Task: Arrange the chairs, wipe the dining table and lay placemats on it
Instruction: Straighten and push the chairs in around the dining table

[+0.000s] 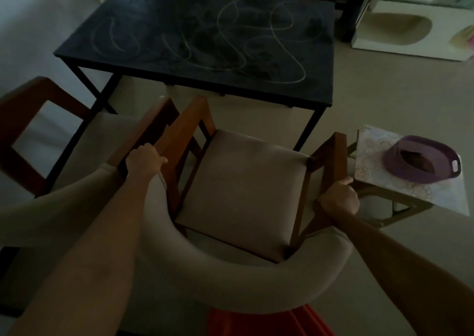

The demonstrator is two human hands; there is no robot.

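Observation:
A wooden armchair [243, 189] with a beige cushion and curved padded back stands right in front of me, facing the table. My left hand [145, 162] grips its left armrest and my right hand [339, 198] grips its right armrest. The dark dining table [205, 38] lies beyond, its top marked with pale looping smears. A second wooden chair [46, 130] stands at the left, close against the first chair's left arm.
A small side table [410, 186] with a patterned mat carries a purple basket [423, 161] at the right. More chair backs show past the table's far edge. A white board lies on the floor at the far right. Beige floor surrounds the table.

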